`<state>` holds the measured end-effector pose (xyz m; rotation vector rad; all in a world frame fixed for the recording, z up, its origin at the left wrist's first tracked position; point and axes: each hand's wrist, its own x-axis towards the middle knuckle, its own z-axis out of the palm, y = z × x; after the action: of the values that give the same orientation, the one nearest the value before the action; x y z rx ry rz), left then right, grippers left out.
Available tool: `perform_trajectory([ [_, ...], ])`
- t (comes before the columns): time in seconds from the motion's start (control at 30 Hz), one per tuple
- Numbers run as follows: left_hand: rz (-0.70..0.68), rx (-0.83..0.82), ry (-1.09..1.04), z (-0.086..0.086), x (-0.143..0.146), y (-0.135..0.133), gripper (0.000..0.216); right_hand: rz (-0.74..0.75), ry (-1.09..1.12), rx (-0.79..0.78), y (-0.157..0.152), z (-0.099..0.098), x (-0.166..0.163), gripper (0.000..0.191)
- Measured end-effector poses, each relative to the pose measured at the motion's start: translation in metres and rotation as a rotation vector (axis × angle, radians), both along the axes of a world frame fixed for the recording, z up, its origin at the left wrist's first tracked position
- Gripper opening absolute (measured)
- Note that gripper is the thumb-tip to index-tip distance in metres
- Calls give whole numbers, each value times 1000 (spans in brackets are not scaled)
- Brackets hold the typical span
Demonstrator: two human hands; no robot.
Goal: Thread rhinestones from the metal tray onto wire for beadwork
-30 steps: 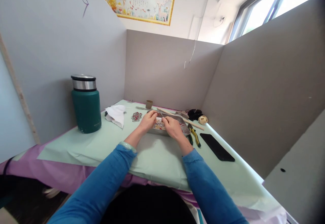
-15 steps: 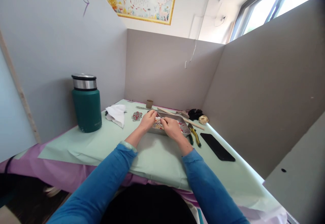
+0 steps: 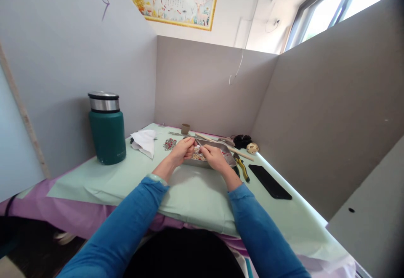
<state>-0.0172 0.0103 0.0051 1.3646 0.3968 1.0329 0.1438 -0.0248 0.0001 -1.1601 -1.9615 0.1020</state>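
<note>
My left hand point(image 3: 183, 150) is closed in a pinch over the left part of a metal tray point(image 3: 227, 160); whatever sits between its fingertips is too small to make out. My right hand point(image 3: 213, 156) is closed on a thin metal tool point(image 3: 198, 143), whose tip points up and left to the left fingertips. The tool's exact kind cannot be seen. Small red, white and yellowish beads point(image 3: 198, 156) lie in the tray beneath the hands, partly hidden by them. A pile of red and silver pieces point(image 3: 169, 144) lies on the table left of the tray.
A green flask point(image 3: 107, 131) and a white cloth point(image 3: 144, 142) stand and lie at left. Yellow-handled pliers point(image 3: 243, 170) and a black phone-like slab point(image 3: 269, 181) are at right. Behind the tray are a small brown cup point(image 3: 185, 128), a wooden stick point(image 3: 241, 153) and a patterned ball point(image 3: 252, 148). Grey partitions point(image 3: 211, 80) enclose the table.
My left hand has turned slightly, its fingers curling in more, and its fingertips remain close to the tool's tip. My right hand has hardly moved.
</note>
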Motion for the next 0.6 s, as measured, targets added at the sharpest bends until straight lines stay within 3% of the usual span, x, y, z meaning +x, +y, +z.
perform_trajectory([
  [0.27,86,-2,58,-1,6,2,21,-158,-84,40,5,-6,1,37],
  [0.6,227,81,123,-1,10,-1,21,-185,-102,26,3,-4,-1,38],
])
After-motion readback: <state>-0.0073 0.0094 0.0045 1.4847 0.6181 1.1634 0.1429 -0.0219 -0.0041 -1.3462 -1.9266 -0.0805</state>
